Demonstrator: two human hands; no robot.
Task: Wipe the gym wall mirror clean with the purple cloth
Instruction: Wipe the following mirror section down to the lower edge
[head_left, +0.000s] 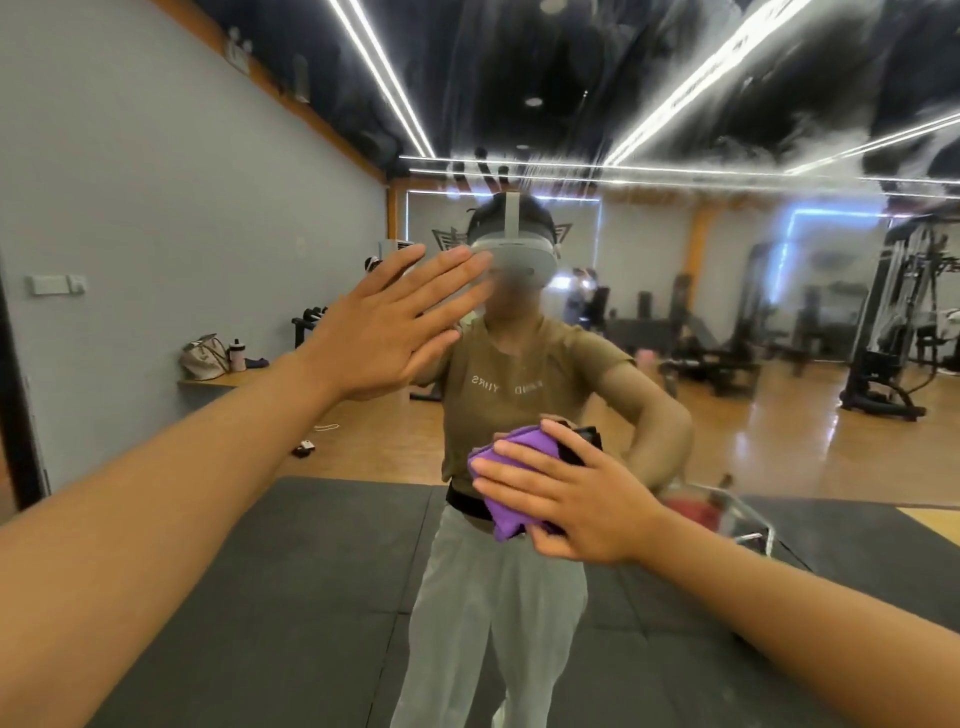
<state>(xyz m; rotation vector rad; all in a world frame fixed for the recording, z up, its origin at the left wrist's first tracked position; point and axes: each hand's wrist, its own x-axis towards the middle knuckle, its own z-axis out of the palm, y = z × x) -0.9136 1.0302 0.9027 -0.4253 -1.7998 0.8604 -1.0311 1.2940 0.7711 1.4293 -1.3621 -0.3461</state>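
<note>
Head | right hand (576, 504) presses purple cloth (511, 467) on mirror (779, 312)

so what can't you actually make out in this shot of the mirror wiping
Head view only:
- Folded purple cloth: its right part is hidden under the right hand.
- Whether the flat left hand touches the large wall mirror: cannot tell.
- Upper mirror: white smears blur the reflected ceiling.
- Reflected gym machines at right: blurred.
- Small items on the reflected floor: too small to identify.
</note>
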